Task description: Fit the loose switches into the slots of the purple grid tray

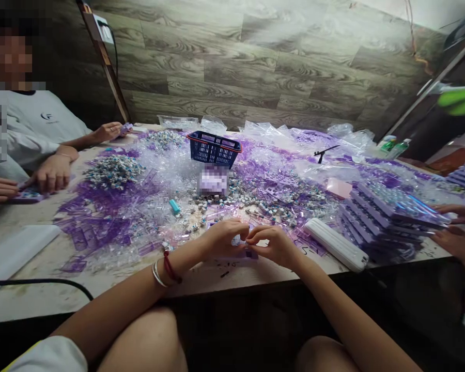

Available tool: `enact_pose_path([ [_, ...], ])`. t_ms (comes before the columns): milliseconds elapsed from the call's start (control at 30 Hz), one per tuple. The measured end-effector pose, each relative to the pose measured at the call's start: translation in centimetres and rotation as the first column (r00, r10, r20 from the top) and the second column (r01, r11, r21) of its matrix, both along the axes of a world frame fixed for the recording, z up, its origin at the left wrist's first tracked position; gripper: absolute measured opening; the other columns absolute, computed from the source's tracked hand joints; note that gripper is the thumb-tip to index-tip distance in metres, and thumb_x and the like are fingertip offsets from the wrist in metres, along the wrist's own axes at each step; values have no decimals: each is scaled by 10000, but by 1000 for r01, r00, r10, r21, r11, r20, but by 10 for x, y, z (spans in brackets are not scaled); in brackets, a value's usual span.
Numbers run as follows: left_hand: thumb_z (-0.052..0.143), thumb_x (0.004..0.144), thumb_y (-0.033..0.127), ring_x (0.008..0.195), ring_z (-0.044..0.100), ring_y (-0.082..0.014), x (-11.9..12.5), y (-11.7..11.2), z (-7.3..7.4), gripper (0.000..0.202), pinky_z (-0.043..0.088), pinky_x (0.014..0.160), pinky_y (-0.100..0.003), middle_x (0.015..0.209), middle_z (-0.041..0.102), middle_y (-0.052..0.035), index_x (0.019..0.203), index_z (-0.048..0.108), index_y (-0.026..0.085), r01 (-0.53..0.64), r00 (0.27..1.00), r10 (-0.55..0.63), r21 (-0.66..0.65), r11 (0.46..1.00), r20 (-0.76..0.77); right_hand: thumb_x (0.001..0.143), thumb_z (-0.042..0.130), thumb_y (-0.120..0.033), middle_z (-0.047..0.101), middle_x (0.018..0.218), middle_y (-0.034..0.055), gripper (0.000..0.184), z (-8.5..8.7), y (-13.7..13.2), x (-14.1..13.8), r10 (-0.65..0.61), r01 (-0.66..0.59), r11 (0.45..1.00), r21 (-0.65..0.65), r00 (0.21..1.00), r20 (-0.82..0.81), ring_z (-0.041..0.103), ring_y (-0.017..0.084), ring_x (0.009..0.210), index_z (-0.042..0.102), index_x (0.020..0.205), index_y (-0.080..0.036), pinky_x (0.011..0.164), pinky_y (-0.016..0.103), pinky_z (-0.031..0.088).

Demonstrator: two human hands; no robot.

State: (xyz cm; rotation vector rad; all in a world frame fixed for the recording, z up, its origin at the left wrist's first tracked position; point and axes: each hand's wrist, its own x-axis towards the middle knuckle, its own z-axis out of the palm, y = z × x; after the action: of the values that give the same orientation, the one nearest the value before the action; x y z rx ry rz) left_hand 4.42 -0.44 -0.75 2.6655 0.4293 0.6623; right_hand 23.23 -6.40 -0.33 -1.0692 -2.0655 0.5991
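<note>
At the table's front edge, my left hand (227, 236) and my right hand (273, 244) meet fingertip to fingertip. Both are closed in a pinch; whatever is between the fingers is too small to make out. Directly beneath them lies a flat purple plastic piece (238, 254), partly covered by my hands. Loose small white and grey parts (217, 202) spread just beyond my fingers. A white elongated case (335, 243) rests to the right of my right hand, and a small teal block (174, 206) lies ahead of my left wrist.
Purple translucent pieces (96, 222) and a heap of small parts (114, 171) cover the left. A dark blue basket (214, 150) stands behind. Stacked purple panels (380, 217) rise at right, beside another person's hands (459, 237). A co-worker's hand (54, 172) works at left.
</note>
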Motion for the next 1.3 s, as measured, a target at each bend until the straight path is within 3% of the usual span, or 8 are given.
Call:
enact_pose_path([
  [333,589,749,111,720,521,-134,0,-1,6,89,357,665,-225,761,588,4,789,531,165,-5,995,-1,-66,998,-104,754,689,-115,702,694,24,131,10,3,-5,6,-3,1000,-23,987,161,647,129,626,731,659,-195,605,214,478],
  [633,601,757,133,688,508,-137,-1,-4,7,55,316,611,-227,745,591,-3,782,565,166,-66,989,57,-62,996,-134,765,674,-107,705,709,33,134,2,-2,-8,-66,72,997,-42,991,117,648,129,634,717,657,-175,598,204,473],
  [767,616,746,132,674,514,-126,-3,-1,9,67,319,610,-218,732,599,9,763,559,164,-53,994,41,-128,990,-99,725,669,-24,697,697,32,165,11,4,-14,1,15,997,-73,978,211,628,122,624,715,641,-159,604,199,445],
  [933,642,751,183,710,542,-122,-5,-1,10,87,338,640,-212,762,610,22,770,559,166,-40,998,26,-244,969,-60,703,635,23,671,665,26,214,24,13,-22,96,-57,992,-116,928,360,552,96,591,674,564,-136,576,197,369],
  [1133,661,699,230,746,519,-146,-6,1,7,192,370,650,-236,814,583,4,805,516,163,-194,980,197,-393,899,-32,690,582,34,601,610,26,217,33,18,-32,91,-5,987,-160,839,536,409,67,549,633,522,-93,531,211,273],
  [1300,703,611,234,711,488,-143,-2,10,7,275,373,619,-235,757,531,21,771,491,163,-226,974,201,-452,863,-105,711,596,-13,570,581,22,191,42,21,-39,96,26,982,-187,781,616,363,69,540,651,540,-79,532,225,260],
])
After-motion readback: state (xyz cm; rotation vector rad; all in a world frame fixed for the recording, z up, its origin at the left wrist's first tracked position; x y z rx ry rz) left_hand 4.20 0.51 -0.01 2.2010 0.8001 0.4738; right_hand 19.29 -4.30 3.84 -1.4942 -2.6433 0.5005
